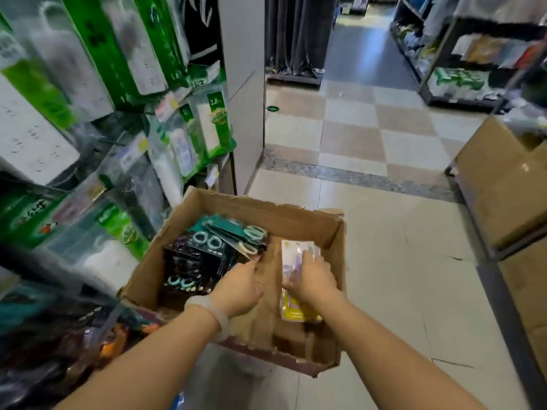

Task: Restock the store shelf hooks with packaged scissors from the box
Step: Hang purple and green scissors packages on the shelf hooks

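**Fingers in the box, both hands on packs**

Fingers (309, 255) of my right hand (310, 279) are curled over the top of a pale pack (291, 291) with purple and yellow print, gripping it where it stands against the right side of the box (310, 229). My left hand (236, 287) reaches in beside it, fingertips pinched near the edge of a dark pack (245, 247) of scissors; I cannot tell whether they actually grip it. A pale bracelet (213, 313) sits on my left wrist.

More scissors (207, 247) fill the left half of the box, black and teal cards with mint-coloured handles showing, stacked on edge. The middle of the box is bare cardboard.

Left of the box hang green and white packaged goods (124, 54) on the shelf. A second carton (500, 184) stands well apart on the right, on the tiled floor (384, 261).
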The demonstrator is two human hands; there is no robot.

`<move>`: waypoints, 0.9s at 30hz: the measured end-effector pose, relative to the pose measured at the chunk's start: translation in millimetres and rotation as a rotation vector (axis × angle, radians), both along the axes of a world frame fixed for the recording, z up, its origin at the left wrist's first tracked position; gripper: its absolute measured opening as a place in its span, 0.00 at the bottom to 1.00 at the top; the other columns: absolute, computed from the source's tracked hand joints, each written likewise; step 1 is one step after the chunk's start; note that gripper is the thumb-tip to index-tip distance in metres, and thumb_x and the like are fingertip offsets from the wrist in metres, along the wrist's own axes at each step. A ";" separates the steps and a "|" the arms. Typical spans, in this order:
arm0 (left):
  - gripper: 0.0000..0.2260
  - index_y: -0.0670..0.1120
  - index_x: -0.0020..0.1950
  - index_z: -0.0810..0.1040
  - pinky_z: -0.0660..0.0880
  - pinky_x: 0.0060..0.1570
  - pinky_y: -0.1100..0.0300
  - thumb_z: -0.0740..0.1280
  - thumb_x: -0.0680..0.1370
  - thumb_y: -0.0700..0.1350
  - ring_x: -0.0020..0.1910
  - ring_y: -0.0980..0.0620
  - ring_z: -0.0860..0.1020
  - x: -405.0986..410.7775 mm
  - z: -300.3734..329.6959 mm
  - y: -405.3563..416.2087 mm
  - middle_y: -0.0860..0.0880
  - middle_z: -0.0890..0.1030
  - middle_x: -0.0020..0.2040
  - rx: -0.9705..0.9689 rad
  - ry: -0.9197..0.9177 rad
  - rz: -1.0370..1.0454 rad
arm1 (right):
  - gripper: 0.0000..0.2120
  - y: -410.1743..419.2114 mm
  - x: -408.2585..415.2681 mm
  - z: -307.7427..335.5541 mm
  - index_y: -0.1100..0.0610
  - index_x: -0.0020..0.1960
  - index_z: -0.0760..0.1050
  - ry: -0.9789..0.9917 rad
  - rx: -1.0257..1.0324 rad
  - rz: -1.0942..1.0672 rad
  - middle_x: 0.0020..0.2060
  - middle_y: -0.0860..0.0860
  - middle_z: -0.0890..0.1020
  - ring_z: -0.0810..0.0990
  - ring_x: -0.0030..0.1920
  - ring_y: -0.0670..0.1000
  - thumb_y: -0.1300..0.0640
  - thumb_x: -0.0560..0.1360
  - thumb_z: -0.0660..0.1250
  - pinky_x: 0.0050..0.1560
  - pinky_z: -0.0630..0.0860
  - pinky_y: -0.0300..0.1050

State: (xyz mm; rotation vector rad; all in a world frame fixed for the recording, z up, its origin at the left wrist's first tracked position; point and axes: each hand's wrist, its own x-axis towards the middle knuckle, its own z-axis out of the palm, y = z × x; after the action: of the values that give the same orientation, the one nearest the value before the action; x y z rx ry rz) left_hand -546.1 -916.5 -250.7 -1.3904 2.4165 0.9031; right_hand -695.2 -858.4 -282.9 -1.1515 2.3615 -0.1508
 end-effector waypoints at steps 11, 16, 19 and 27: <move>0.24 0.41 0.71 0.64 0.68 0.63 0.59 0.64 0.77 0.46 0.67 0.46 0.71 -35.4 -30.4 -19.6 0.44 0.71 0.69 0.156 0.100 0.165 | 0.35 -27.1 -25.0 -15.4 0.59 0.65 0.63 -0.170 0.042 -0.274 0.62 0.57 0.73 0.74 0.62 0.58 0.46 0.66 0.75 0.59 0.72 0.47; 0.24 0.38 0.63 0.72 0.75 0.51 0.60 0.72 0.71 0.47 0.53 0.46 0.79 -46.6 -29.1 -23.9 0.42 0.79 0.58 0.301 0.346 0.441 | 0.19 -27.7 -24.4 -12.0 0.60 0.55 0.74 -0.371 -0.086 -0.241 0.50 0.55 0.80 0.79 0.51 0.54 0.51 0.70 0.72 0.46 0.74 0.42; 0.12 0.32 0.56 0.75 0.78 0.32 0.61 0.67 0.73 0.31 0.33 0.50 0.79 -50.1 -18.3 -29.8 0.40 0.80 0.42 0.546 0.705 0.802 | 0.09 -26.3 -9.7 -0.7 0.59 0.43 0.74 -0.601 -0.249 -0.208 0.41 0.55 0.77 0.75 0.42 0.49 0.59 0.69 0.73 0.33 0.70 0.38; 0.12 0.35 0.59 0.74 0.76 0.54 0.43 0.64 0.75 0.30 0.51 0.39 0.79 -21.0 -4.1 -42.0 0.37 0.80 0.55 0.555 0.771 0.984 | 0.14 -36.4 -3.4 2.0 0.56 0.40 0.71 -0.560 -0.275 -0.199 0.39 0.54 0.77 0.77 0.42 0.53 0.46 0.75 0.65 0.45 0.74 0.49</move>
State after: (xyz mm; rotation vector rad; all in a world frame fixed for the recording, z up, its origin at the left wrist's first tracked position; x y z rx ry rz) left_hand -567.2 -958.5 -254.8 -2.2299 1.4069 2.4561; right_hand -698.6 -894.8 -280.9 -0.8413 1.9762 -0.7809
